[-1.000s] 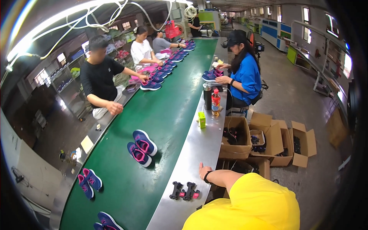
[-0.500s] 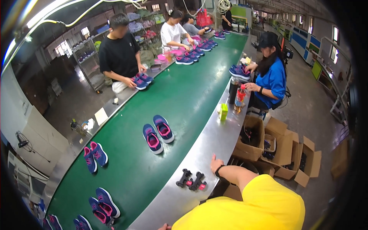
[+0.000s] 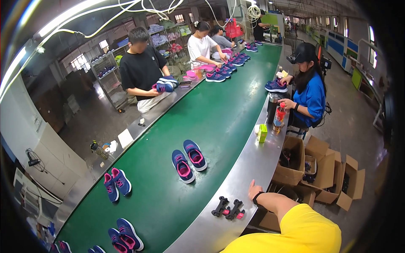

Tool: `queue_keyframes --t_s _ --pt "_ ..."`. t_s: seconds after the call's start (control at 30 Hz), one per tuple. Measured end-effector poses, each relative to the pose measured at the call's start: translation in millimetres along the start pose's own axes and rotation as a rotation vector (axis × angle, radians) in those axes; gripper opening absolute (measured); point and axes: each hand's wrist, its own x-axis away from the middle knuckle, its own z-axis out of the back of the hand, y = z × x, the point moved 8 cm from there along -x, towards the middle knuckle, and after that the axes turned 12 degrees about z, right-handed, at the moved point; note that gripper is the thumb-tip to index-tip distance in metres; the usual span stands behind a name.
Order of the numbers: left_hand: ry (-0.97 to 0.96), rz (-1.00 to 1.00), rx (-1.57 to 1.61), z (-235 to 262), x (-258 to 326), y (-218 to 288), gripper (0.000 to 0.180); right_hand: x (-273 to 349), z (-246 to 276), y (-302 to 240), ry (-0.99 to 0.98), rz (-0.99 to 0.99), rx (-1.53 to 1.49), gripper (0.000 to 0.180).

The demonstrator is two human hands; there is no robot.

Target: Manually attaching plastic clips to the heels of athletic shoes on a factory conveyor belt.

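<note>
My right hand [image 3: 255,191], with a black band at the wrist, rests on the metal edge of the conveyor table [image 3: 230,175], a finger stretched out and nothing visible in it. Close to it on the metal lie two black plastic pieces with red tags [image 3: 228,208]; I cannot make out their kind. On the green belt [image 3: 156,202], a pair of navy sneakers with pink lining [image 3: 189,161] stands ahead of my hand. More such pairs sit at the left, one of them near the far edge [image 3: 117,184] and another lower down [image 3: 125,236]. My left hand is out of view.
A red-capped drink bottle [image 3: 279,117], a dark flask [image 3: 272,107] and a green box [image 3: 262,133] stand farther along the metal edge. Open cardboard boxes [image 3: 291,162] sit on the floor at right. Co-workers handle sneakers along both sides; one wears blue [image 3: 310,99].
The whole scene has shifted right and slightly down in view. My left hand has left the lower edge. The co-worker in black has lifted the sneakers off the table edge.
</note>
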Motion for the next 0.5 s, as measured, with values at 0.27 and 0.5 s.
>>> queue_keyframes --t_s 0.27,0.5 --pt "0.028 0.083 -0.017 -0.8 -15.9 -16.8 0.044 -20.0 -20.6 7.7 -0.029 0.045 0.116 0.048" --pt "0.089 0.013 -0.051 -10.5 -14.5 15.0 0.042 -2.8 -16.8 6.1 -0.066 0.253 0.136 0.070"
